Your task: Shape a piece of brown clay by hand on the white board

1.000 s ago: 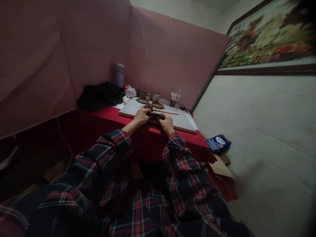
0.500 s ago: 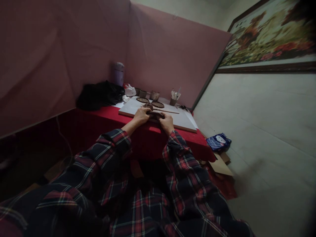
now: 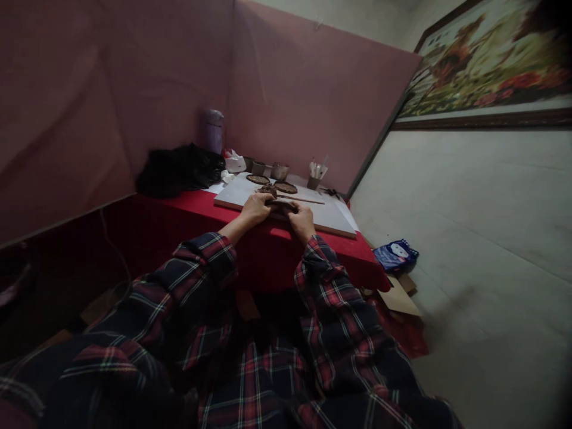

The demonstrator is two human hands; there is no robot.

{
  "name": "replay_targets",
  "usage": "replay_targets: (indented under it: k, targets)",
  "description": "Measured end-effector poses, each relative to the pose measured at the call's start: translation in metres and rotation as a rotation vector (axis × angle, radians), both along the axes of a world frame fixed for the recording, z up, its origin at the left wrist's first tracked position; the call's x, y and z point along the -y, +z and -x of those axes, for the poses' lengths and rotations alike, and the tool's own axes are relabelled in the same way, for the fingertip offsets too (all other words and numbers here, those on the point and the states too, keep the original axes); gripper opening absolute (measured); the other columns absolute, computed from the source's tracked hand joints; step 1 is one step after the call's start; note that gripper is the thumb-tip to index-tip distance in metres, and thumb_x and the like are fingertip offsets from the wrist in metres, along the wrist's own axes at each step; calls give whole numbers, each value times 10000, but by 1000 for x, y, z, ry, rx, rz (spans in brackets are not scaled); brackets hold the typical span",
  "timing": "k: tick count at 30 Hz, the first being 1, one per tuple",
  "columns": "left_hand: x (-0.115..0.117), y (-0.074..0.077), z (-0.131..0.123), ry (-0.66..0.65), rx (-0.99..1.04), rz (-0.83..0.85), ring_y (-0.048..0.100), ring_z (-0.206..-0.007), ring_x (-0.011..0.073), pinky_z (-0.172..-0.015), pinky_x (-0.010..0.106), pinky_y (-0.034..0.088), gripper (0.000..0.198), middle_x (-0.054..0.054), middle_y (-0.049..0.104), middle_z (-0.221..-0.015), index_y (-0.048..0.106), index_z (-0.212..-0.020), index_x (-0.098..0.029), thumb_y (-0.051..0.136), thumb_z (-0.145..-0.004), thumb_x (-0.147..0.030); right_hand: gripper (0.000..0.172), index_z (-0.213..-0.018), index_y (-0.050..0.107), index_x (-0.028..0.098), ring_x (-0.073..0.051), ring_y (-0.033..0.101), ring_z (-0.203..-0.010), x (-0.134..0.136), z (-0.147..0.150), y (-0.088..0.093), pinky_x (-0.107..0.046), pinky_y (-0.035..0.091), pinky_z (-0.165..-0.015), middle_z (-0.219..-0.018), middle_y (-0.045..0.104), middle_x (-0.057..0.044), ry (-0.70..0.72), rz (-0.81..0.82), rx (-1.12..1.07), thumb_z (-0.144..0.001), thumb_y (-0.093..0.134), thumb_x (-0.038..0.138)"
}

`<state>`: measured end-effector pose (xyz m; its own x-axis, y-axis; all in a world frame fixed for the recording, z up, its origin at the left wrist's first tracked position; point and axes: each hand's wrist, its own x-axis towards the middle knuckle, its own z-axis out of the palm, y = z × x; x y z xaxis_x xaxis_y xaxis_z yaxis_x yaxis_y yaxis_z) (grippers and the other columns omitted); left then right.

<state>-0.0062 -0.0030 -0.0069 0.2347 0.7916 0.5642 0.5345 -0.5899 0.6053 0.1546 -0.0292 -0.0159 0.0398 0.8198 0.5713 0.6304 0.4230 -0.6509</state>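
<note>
My left hand (image 3: pixel 255 210) and my right hand (image 3: pixel 302 221) are both closed on a dark brown, flat piece of clay (image 3: pixel 281 206), one at each end. They hold it over the front edge of a pale board (image 3: pixel 335 219). Just beyond the left fingertips lies a rough lump of brown clay (image 3: pixel 267 189). Behind it on the board are two flat brown discs, a left one (image 3: pixel 258 179) and a right one (image 3: pixel 286 187). A thin brown stick (image 3: pixel 304 200) rests to the right of the lump. My fingers hide the underside of the held piece.
The board lies on a red-covered table (image 3: pixel 192 207). At the back stand several small cups (image 3: pixel 280 171), a cup of white-handled tools (image 3: pixel 314 182) and a purple flask (image 3: pixel 214 132). A black bag (image 3: pixel 181 170) sits left; a blue packet (image 3: pixel 397 255) lies right, below the tabletop.
The view has shifted very slightly. Both hands keep their hold on the clay piece in nearly the same place.
</note>
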Motion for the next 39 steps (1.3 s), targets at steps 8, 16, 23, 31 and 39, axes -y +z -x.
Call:
replay_targets:
  k: [8, 16, 23, 31, 39]
  targets:
    - [-4, -3, 1, -11, -19, -29, 599, -745, 169, -688, 260, 436, 229, 52, 715, -827, 729, -904, -150, 604, -757, -273, 191, -920, 712, 220, -200, 656, -856, 0, 1, 0, -325, 503, -828, -896, 733, -21, 1, 11, -12, -783, 588, 266]
    - [-3, -3, 0, -21, 2, -24, 594, -739, 169, -674, 257, 431, 223, 53, 707, -812, 729, -894, -142, 593, -764, -262, 178, -911, 706, 224, -187, 652, -840, -1, 0, -1, -307, 500, -815, -885, 731, -12, 6, -10, 6, -787, 583, 261]
    - [-5, -5, -1, -7, 9, -46, 599, -740, 165, -707, 264, 438, 223, 64, 713, -834, 731, -887, -136, 583, -759, -242, 166, -882, 704, 193, -196, 633, -819, 7, 2, 2, -313, 490, -804, -857, 719, -30, -14, -11, 48, -801, 572, 252]
    - [-3, -3, 0, -17, 26, -27, 581, -732, 160, -684, 249, 421, 227, 43, 702, -809, 727, -881, -129, 607, -745, -266, 151, -855, 698, 194, -172, 607, -757, 9, 3, 3, -287, 478, -763, -800, 703, -11, -38, -12, 68, -795, 571, 251]
    - [-3, -1, 1, -61, 73, 25, 561, -686, 153, -643, 249, 404, 230, 37, 682, -755, 726, -861, -108, 600, -724, -244, 191, -919, 705, 194, -180, 642, -823, -2, 0, -1, -300, 495, -804, -886, 726, -17, 44, 35, -20, -788, 589, 269]
